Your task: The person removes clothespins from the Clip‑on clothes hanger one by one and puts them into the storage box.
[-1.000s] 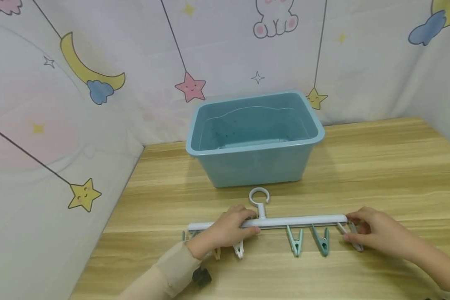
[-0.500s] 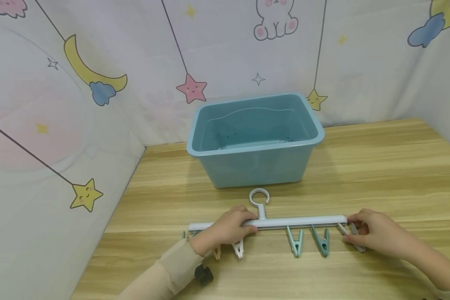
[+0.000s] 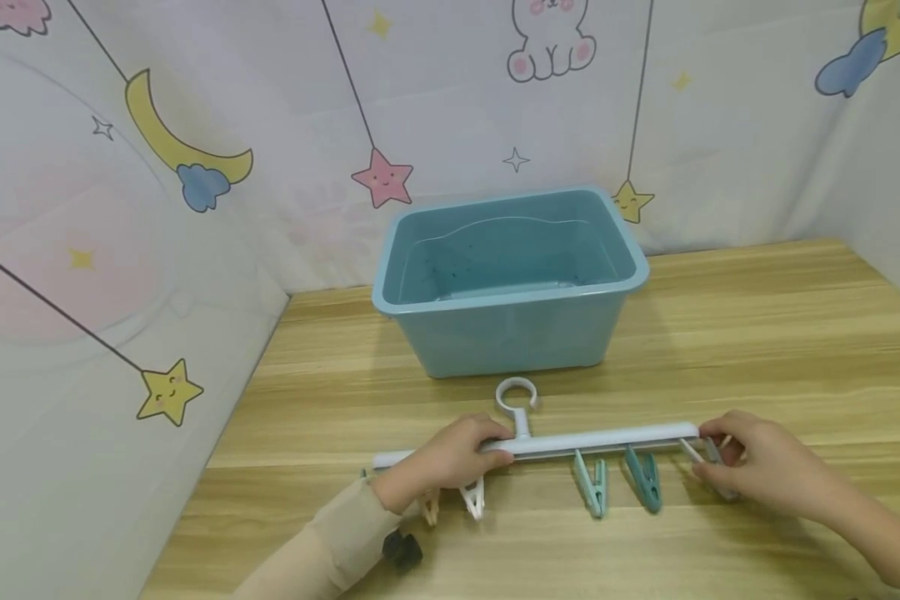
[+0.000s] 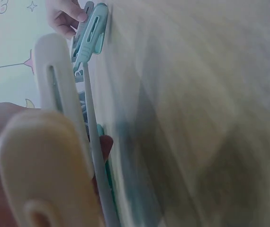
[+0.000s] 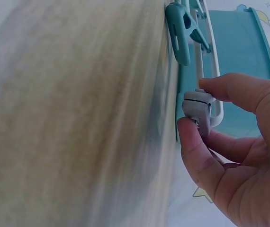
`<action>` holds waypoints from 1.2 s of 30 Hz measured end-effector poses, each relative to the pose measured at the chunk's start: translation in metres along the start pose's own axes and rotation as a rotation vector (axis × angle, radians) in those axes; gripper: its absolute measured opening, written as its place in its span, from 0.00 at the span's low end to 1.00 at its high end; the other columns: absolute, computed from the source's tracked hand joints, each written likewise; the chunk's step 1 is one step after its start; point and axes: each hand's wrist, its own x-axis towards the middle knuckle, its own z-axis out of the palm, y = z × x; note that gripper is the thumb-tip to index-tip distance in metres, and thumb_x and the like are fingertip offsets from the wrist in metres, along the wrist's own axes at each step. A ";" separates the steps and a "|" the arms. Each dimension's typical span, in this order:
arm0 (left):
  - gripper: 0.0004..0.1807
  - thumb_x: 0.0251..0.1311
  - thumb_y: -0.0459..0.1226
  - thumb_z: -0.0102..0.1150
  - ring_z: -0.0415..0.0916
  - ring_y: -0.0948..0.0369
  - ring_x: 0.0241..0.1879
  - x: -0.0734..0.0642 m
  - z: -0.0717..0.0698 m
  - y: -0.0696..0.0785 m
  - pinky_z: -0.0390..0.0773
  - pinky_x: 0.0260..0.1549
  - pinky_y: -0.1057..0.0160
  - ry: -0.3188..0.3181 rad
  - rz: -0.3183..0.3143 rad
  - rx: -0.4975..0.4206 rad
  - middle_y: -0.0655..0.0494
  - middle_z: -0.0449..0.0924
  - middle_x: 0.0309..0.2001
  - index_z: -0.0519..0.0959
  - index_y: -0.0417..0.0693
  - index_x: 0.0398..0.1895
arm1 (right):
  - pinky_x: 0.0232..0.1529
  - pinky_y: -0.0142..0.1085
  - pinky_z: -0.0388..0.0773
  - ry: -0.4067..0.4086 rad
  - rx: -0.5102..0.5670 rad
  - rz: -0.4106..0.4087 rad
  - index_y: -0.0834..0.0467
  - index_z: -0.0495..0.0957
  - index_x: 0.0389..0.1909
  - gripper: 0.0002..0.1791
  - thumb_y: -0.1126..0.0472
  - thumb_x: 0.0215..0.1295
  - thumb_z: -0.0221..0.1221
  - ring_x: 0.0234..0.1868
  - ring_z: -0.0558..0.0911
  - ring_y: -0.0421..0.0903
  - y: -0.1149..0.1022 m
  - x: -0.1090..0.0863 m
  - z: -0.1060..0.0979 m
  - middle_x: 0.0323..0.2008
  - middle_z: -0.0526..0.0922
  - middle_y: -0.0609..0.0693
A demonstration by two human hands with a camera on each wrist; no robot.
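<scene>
A pale clip hanger with a ring hook lies across the table, clothespins along its bar. My left hand grips the bar just left of the hook. Below that hand show a white clothespin and a beige clothespin, large and blurred in the left wrist view. At the bar's right end my right hand pinches a grey clothespin between thumb and fingers. Between the hands hang a mint clothespin and a teal clothespin. The left forearm partly hides the bar's left end.
Behind the hanger stands a blue plastic bin, its mouth facing up. The wooden table meets a cartoon-printed cloth at the back and left. A small black device sits under the left wrist.
The right end of the bar has risen slightly along with my right hand. The mint and teal clothespins have swung and turned a little; my left hand keeps its grip.
</scene>
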 end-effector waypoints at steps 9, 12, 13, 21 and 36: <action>0.17 0.65 0.41 0.60 0.76 0.62 0.44 -0.009 -0.011 0.006 0.75 0.48 0.61 0.047 0.005 -0.068 0.53 0.83 0.48 0.80 0.43 0.53 | 0.23 0.30 0.75 0.020 0.029 -0.003 0.73 0.75 0.51 0.27 0.58 0.57 0.68 0.30 0.75 0.31 -0.009 0.001 -0.008 0.31 0.80 0.47; 0.16 0.64 0.41 0.60 0.75 0.64 0.42 -0.011 -0.015 0.007 0.75 0.46 0.62 0.071 0.012 -0.056 0.55 0.83 0.46 0.81 0.45 0.53 | 0.25 0.30 0.76 0.048 0.039 -0.026 0.73 0.75 0.51 0.27 0.59 0.56 0.69 0.31 0.76 0.30 -0.012 0.001 -0.011 0.31 0.81 0.47; 0.16 0.64 0.41 0.61 0.75 0.64 0.42 -0.012 -0.016 0.008 0.74 0.46 0.62 0.079 0.020 -0.048 0.55 0.83 0.46 0.81 0.45 0.52 | 0.25 0.30 0.77 0.056 0.042 -0.034 0.73 0.75 0.51 0.27 0.60 0.56 0.69 0.31 0.76 0.29 -0.013 0.001 -0.012 0.32 0.81 0.47; 0.13 0.61 0.39 0.63 0.65 0.63 0.34 -0.025 -0.026 0.020 0.69 0.35 0.65 0.188 0.062 0.075 0.57 0.83 0.39 0.83 0.46 0.48 | 0.28 0.29 0.78 0.107 0.083 -0.056 0.68 0.75 0.51 0.23 0.63 0.57 0.68 0.32 0.76 0.29 -0.021 0.000 -0.019 0.33 0.81 0.46; 0.15 0.59 0.39 0.65 0.67 0.63 0.35 -0.051 -0.051 0.038 0.70 0.33 0.69 0.351 0.190 0.171 0.56 0.84 0.42 0.82 0.44 0.47 | 0.32 0.32 0.79 0.005 0.333 -0.140 0.74 0.64 0.59 0.26 0.73 0.62 0.60 0.39 0.79 0.35 -0.025 0.008 -0.043 0.40 0.81 0.41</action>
